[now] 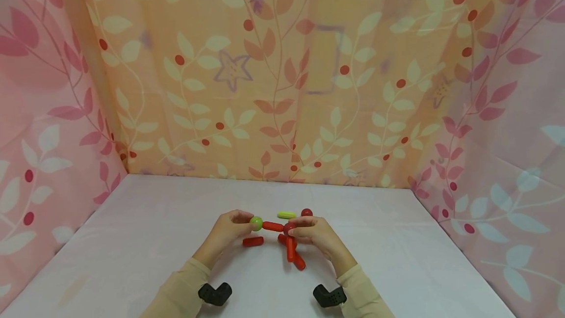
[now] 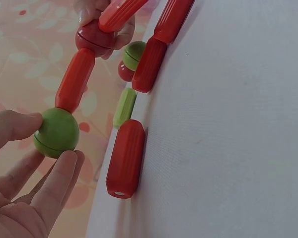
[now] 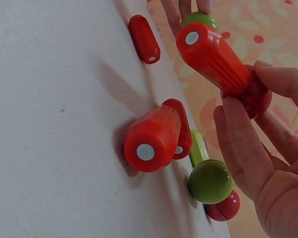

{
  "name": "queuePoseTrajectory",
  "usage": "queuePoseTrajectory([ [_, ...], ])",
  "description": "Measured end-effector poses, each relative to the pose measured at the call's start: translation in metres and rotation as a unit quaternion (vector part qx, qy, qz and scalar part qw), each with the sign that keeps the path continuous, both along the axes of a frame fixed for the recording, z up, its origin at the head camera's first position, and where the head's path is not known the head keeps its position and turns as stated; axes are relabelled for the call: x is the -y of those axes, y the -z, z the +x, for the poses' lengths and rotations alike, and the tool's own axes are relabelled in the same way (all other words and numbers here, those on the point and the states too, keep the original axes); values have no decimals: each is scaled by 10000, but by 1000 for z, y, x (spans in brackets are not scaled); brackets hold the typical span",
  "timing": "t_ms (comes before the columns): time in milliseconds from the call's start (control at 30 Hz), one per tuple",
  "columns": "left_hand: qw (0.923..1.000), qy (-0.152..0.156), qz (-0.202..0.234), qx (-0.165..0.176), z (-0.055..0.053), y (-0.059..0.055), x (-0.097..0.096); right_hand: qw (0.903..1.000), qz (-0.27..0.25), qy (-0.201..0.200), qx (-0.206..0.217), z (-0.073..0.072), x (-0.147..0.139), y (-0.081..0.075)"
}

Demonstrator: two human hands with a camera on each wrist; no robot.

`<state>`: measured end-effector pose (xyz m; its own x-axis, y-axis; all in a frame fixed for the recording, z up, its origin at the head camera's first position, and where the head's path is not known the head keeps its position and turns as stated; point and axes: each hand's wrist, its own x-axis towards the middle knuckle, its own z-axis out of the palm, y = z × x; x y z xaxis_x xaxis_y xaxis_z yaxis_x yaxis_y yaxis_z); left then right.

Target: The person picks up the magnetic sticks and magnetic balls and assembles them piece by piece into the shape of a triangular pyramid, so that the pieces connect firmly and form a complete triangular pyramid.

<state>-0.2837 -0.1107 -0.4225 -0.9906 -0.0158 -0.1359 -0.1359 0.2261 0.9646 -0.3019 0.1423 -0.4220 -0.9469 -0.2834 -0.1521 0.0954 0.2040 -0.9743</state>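
Observation:
My left hand [image 1: 226, 233] pinches a green ball [image 2: 57, 133] between thumb and fingertips. From that ball a red ridged rod [image 1: 272, 226] runs across to a dark red ball [image 2: 94, 37], which my right hand [image 1: 321, 235] grips with thumb and fingers. A second red rod [image 3: 213, 59] sticks out of the dark red ball toward me, its free end showing a pale round disc. The joined pieces are held above the white table. Below them lie two red rods, one of them [image 3: 151, 139] pointing toward me.
Another red rod [image 1: 253, 242] lies near my left hand. Farther back on the white table [image 1: 176, 200] are a light green rod [image 1: 287, 215], a red ball [image 1: 306, 212] and a second green ball [image 3: 211, 181]. Patterned cloth [image 1: 273, 72] hangs behind and at both sides.

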Motion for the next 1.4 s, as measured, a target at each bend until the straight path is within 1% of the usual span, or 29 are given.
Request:
queuePoseTrajectory([
  [200,10000,34,-78,-20,-1,0,1,10000,39,23,-72,2,0,-3],
  [433,9996,77,-264,32,0,-4,4,9999,61,100,-105,2,1,-4],
  [567,9988,108,-480,-54,-2,-4,6,9997,95,129,-177,0,-1,-5],
  [700,9964,151,-833,-75,-5,-3,8,9996,129,180,-196,-1,-2,-5],
  [833,9919,276,-1235,68,-7,-2,10,9995,158,213,-174,-2,-3,-5],
  [900,9897,356,-1373,195,-7,-1,10,9994,177,229,-172,-2,-4,-4],
  [967,9884,424,-1418,332,-6,-1,11,9993,191,245,-183,-3,-4,-4],
  [1067,9867,557,-1463,444,-5,-1,11,9993,142,279,-179,-3,-5,-4],
  [1167,9846,697,-1549,423,-3,-1,10,9994,80,298,-180,-4,-5,-4],
  [1233,9837,735,-1585,425,-1,-1,9,9993,74,315,-185,-4,-5,-3],
  [1400,9835,720,-1596,447,0,1,8,9992,88,355,-186,-4,-6,-2],
])
